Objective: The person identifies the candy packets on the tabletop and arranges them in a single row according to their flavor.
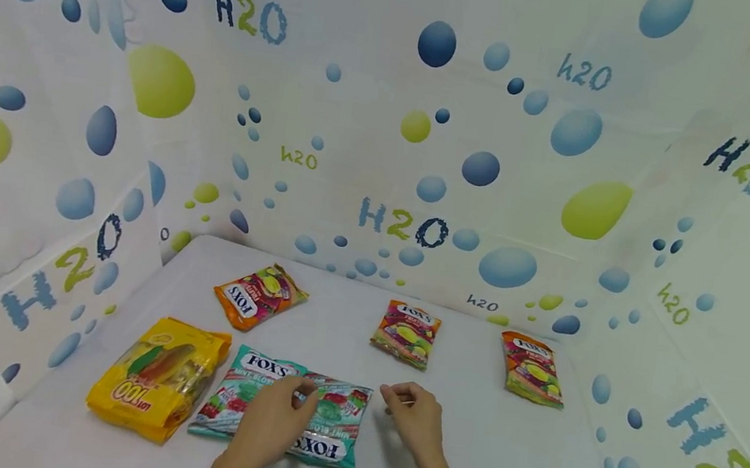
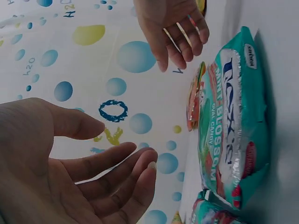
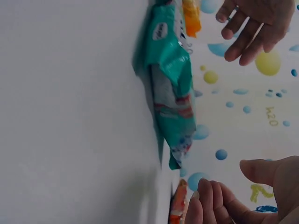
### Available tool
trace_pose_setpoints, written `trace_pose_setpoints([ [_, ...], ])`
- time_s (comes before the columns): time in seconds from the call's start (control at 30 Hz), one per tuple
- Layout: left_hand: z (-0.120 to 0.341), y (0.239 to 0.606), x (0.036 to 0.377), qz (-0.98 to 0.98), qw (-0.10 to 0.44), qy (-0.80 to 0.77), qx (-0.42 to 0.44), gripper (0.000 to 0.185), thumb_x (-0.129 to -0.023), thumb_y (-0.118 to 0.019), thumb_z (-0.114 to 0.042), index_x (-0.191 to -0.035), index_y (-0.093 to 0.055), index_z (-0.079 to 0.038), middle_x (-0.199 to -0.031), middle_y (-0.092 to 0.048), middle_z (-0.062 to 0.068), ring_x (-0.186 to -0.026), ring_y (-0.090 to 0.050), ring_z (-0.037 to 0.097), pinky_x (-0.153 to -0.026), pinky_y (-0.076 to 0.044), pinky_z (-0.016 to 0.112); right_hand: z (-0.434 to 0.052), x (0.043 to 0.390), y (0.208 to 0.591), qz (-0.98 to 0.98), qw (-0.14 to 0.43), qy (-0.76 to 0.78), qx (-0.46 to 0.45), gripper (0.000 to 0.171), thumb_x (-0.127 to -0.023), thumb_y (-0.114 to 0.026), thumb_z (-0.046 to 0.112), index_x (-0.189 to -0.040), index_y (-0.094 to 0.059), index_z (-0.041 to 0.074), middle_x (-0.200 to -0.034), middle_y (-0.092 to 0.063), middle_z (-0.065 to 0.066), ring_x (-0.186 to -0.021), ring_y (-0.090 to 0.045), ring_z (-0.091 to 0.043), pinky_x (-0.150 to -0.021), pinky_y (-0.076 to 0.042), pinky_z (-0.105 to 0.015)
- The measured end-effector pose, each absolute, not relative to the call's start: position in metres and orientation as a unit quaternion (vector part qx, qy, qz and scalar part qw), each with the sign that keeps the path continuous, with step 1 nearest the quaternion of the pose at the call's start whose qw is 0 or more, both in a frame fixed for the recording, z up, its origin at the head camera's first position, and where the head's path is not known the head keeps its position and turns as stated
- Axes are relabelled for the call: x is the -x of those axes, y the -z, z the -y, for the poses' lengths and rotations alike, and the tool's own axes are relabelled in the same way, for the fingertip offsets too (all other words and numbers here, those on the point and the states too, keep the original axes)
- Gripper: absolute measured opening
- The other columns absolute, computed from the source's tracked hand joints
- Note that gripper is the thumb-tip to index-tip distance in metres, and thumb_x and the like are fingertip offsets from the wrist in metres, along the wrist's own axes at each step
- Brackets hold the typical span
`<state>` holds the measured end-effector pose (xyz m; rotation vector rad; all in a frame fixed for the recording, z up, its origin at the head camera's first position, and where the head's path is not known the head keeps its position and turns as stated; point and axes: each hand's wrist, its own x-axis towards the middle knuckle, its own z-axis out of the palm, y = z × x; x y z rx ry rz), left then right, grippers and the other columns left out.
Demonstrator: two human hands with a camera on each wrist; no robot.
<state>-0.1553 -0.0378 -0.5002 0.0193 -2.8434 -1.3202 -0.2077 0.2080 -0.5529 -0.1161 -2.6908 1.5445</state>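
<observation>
Two teal bags of Fox's Mint Blossom candy lie side by side at the front of the table. The left candy bag (image 1: 226, 403) has its label at the far edge. The right candy bag (image 1: 344, 414) is turned so its label is upside down at the near edge. My left hand (image 1: 276, 417) is over the pair and hides part of both. Its fingers are loosely bent with nothing in them, as the left wrist view shows. Just right of the right bag is my right hand (image 1: 416, 422), also holding nothing, thumb and fingers apart in the right wrist view.
A yellow candy bag (image 1: 162, 380) marked Lot 100 lies left of the teal bags. Farther back are three small orange Fox's fruit candy bags, at left (image 1: 261, 296), middle (image 1: 406, 334) and right (image 1: 532, 370). A patterned cloth wall (image 1: 364, 105) surrounds the white table.
</observation>
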Motion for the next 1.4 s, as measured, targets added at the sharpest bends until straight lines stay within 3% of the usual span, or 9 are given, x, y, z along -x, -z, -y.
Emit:
trace_pose_setpoints([
  [0.27,0.035,0.5,0.18,0.892,-0.003,0.452,0.026,0.024,-0.103,-0.065,-0.032,-0.117,-0.075,-0.015,-0.106,-0.072,-0.002,-0.089,-0.063,0.012,-0.076,-0.056,0.034,-0.222,0.221,0.54,0.864,0.053,-0.497,0.054,0.028,-0.095,-0.077,0.038,-0.099,-0.078,0.01,-0.089,-0.077,-0.007,-0.082,-0.075,-0.03,-0.061,-0.052,-0.03],
  [0.47,0.028,0.5,0.192,0.883,0.019,0.467,0.047,0.023,-0.103,-0.066,-0.031,-0.115,-0.075,-0.014,-0.103,-0.071,-0.001,-0.085,-0.062,0.012,-0.068,-0.054,0.032,-0.23,0.234,0.535,0.873,0.07,-0.477,0.071,0.025,-0.095,-0.077,0.035,-0.1,-0.079,0.01,-0.086,-0.076,-0.002,-0.079,-0.074,-0.025,-0.062,-0.052,-0.031],
  [0.63,0.019,0.498,0.206,0.879,0.035,0.471,0.062,0.023,-0.102,-0.066,-0.029,-0.114,-0.075,-0.013,-0.103,-0.07,0.001,-0.082,-0.061,0.012,-0.067,-0.053,0.032,-0.233,0.249,0.531,0.883,0.077,-0.457,0.074,0.03,-0.097,-0.075,0.037,-0.105,-0.079,0.008,-0.097,-0.077,-0.007,-0.085,-0.072,-0.022,-0.069,-0.056,-0.034],
  [0.9,0.004,0.499,0.227,0.885,0.038,0.458,0.071,0.026,-0.101,-0.067,-0.027,-0.116,-0.075,-0.008,-0.105,-0.068,0.004,-0.083,-0.062,0.015,-0.067,-0.053,0.033,-0.24,0.261,0.525,0.889,0.073,-0.444,0.083,0.042,-0.097,-0.073,0.042,-0.112,-0.076,0.003,-0.112,-0.076,-0.016,-0.104,-0.07,-0.033,-0.085,-0.057,-0.047],
  [1.17,-0.002,0.5,0.242,0.883,0.04,0.46,0.083,0.026,-0.102,-0.065,-0.028,-0.116,-0.075,-0.009,-0.11,-0.068,0.009,-0.083,-0.062,0.015,-0.068,-0.053,0.035,-0.247,0.268,0.526,0.886,0.068,-0.447,0.099,0.041,-0.096,-0.073,0.04,-0.115,-0.075,0.003,-0.115,-0.074,-0.016,-0.109,-0.067,-0.036,-0.09,-0.054,-0.052],
  [1.4,-0.009,0.505,0.258,0.885,0.032,0.457,0.077,0.03,-0.101,-0.065,-0.026,-0.119,-0.074,-0.004,-0.12,-0.068,0.016,-0.091,-0.066,0.021,-0.073,-0.056,0.038,-0.246,0.278,0.524,0.888,0.038,-0.444,0.108,0.052,-0.098,-0.069,0.043,-0.124,-0.069,-0.002,-0.122,-0.07,-0.021,-0.114,-0.064,-0.039,-0.092,-0.054,-0.054],
])
